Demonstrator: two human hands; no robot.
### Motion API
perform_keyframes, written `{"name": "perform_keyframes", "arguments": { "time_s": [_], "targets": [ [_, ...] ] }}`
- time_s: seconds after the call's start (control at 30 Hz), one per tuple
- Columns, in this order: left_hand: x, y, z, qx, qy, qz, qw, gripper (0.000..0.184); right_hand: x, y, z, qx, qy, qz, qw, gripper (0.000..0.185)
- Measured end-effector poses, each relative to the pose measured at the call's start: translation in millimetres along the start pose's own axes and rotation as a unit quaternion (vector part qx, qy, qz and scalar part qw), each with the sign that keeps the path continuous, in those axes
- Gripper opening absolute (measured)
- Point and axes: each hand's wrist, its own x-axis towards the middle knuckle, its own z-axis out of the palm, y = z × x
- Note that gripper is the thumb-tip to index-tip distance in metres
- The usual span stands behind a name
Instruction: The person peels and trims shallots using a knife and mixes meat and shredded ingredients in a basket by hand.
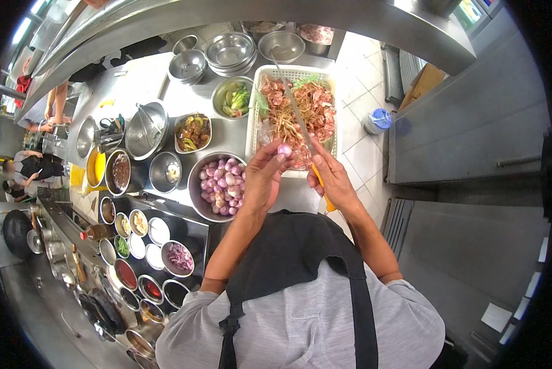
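Note:
My left hand (pixel 264 178) pinches a small purple shallot (pixel 284 149) between thumb and fingers. A long knife with an orange handle (pixel 329 202) is gripped in my right hand (pixel 336 179), its blade (pixel 297 114) pointing away and slightly left. Both hands hover at the near edge of a white plastic basket (pixel 252 132), which holds reddish skins and stringy root trimmings (pixel 313 104). The blade passes above these scraps, close to the shallot; whether it touches the shallot, I cannot tell. Left of my left hand stands a steel bowl (pixel 193 198) full of shallots (pixel 224 181).
Steel bowls (pixel 230 49) stand at the counter's back, beside a bowl of green vegetables (pixel 236 101). Several small containers (pixel 159 230) of sauces and cut ingredients fill the left station. A metal shelf (pixel 362 18) overhangs the far side. Other people (pixel 39 166) work at far left.

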Motion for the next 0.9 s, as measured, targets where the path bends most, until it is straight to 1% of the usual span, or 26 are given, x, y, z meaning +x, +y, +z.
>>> {"name": "perform_keyframes", "arguments": {
  "time_s": [0.2,0.27,0.3,0.37,0.4,0.47,0.5,0.57,0.7,0.77,0.9],
  "targets": [
    [0,-1,-1,0.020,0.006,-0.007,1.000,0.031,1,0,1,0.011,-0.003,0.000,1.000,0.061],
    [-1,-1,0,0.011,0.011,-0.006,1.000,0.030,-2,-7,4,-0.036,-0.015,-0.045,0.998,0.061],
    [-1,-1,0,0.011,0.011,-0.007,1.000,0.030,-2,-10,3,-0.036,-0.015,-0.046,0.998,0.061],
    [0,-1,0,0.023,-0.006,-0.012,1.000,0.028,-3,-14,0,-0.062,-0.072,-0.015,0.995,0.059],
    [1,-4,-3,0.024,-0.007,-0.012,1.000,0.028,-3,-12,1,-0.061,-0.072,-0.016,0.995,0.059],
    [3,-10,-13,0.058,-0.025,0.024,0.998,0.027,-3,-5,4,-0.065,-0.080,-0.060,0.993,0.058],
    [1,-9,-11,0.058,-0.024,0.025,0.998,0.027,-3,-3,4,-0.065,-0.080,-0.060,0.993,0.058],
    [-1,-7,-8,0.061,-0.004,0.023,0.998,0.028,-2,-1,4,-0.128,-0.085,-0.112,0.982,0.057],
    [-1,-7,-10,0.105,0.011,0.028,0.994,0.029,-2,-5,5,-0.146,-0.086,-0.112,0.979,0.055],
    [-3,-3,-8,0.132,0.010,0.024,0.991,0.029,-2,-2,6,-0.156,-0.075,-0.151,0.973,0.053],
    [-4,-4,-11,0.152,0.022,0.032,0.988,0.031,-4,-8,9,-0.166,-0.063,-0.133,0.975,0.052]
  ]
}}
